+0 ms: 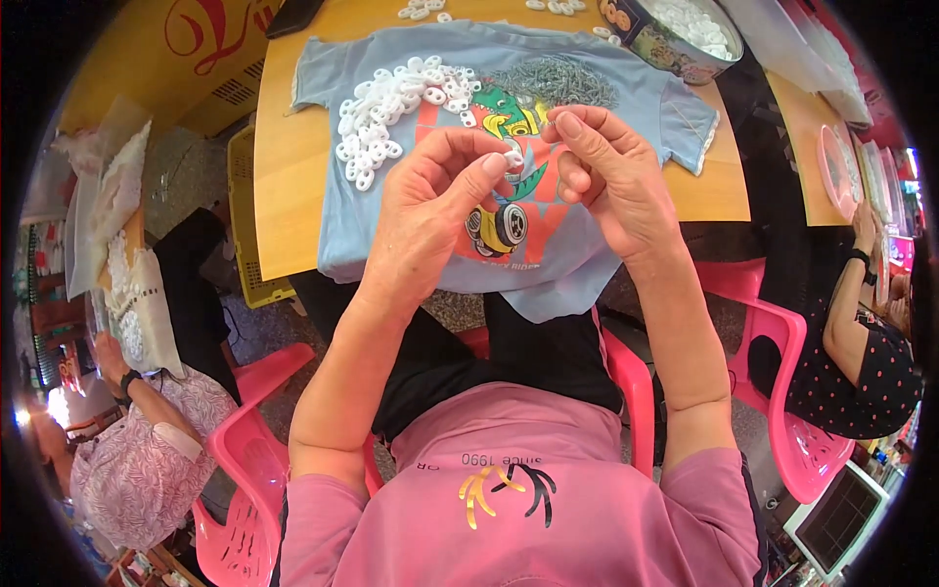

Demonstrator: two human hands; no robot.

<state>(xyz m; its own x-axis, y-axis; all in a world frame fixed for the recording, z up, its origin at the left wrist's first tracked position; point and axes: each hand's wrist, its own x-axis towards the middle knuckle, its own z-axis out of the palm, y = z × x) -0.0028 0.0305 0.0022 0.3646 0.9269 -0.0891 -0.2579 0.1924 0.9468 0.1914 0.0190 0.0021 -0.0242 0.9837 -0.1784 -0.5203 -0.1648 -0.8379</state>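
My left hand pinches a small white plastic piece with holes between thumb and forefinger. Close beside it, my right hand is closed with thumb and forefinger together; whatever is between the tips is too small to name. Both hands are raised over a light blue T-shirt with a colourful cartoon print, spread on the table. A heap of similar white pieces lies on the shirt to the left. Right of that heap is a pile of thin grey metal bits.
A round patterned tin full of white pieces stands at the table's far right. Small white groups lie along the far edge of the wooden table. People sit at both sides on pink chairs. A yellow crate is left of the table.
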